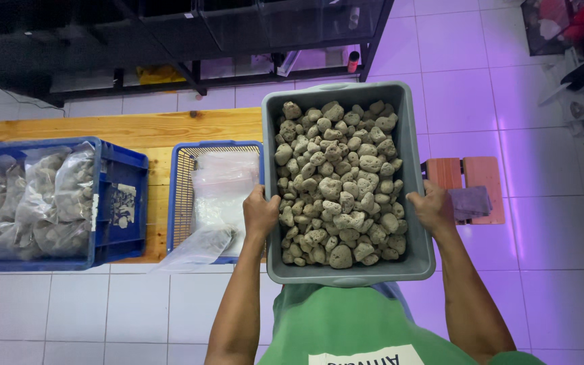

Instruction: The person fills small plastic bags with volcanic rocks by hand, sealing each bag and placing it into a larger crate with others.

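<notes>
Grey tub (346,91) brimful, pale porous stones (336,182).

White tiled floor (103,311), tinted purple at the right. On it, low wooden counter (116,128) carrying blue crate (119,203) full of bagged stones and blue basket (180,196) with clear plastic bags. Near the right, small reddish wooden stool (484,172) with folded purple cloth (471,201) on top.
</notes>
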